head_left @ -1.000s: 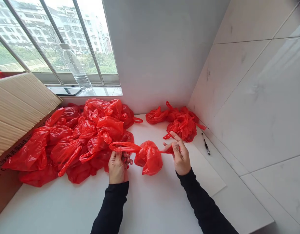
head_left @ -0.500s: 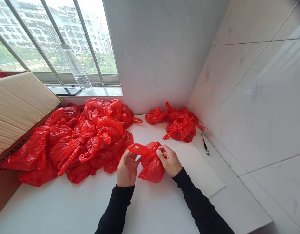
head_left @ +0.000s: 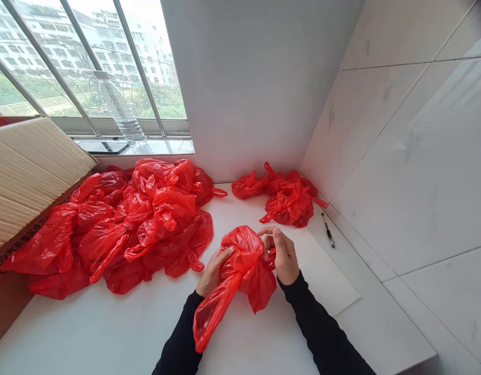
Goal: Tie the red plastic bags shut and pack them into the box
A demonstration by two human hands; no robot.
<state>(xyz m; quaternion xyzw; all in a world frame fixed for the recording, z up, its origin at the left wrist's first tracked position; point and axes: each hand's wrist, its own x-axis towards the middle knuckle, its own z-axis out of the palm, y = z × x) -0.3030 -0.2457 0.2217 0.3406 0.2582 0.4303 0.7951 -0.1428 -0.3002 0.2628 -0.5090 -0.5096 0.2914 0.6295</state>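
A knotted red plastic bag (head_left: pixel 248 265) is held just above the white table in front of me. One long handle loop of it hangs down toward me on the left. My left hand (head_left: pixel 213 271) grips the bag's left side, thumb on top and the other fingers hidden behind it. At its right side, my right hand (head_left: pixel 286 258) has curled fingers around a bit of the red plastic, with the index finger stretched out along the top. What is inside the bag cannot be made out.
Many tied red bags (head_left: pixel 146 219) are heaped at left beside a cardboard box (head_left: pixel 37 177). A smaller pile of red bags (head_left: pixel 289 200) lies by the tiled wall, near a pen (head_left: pixel 328 232) and a white board (head_left: pixel 330 276). A water bottle (head_left: pixel 121 112) stands on the windowsill.
The bag has been turned, so its knot faces me and one handle loop swings down to the left. My left hand moved from the loop to the bag's side; my right shifted slightly right.
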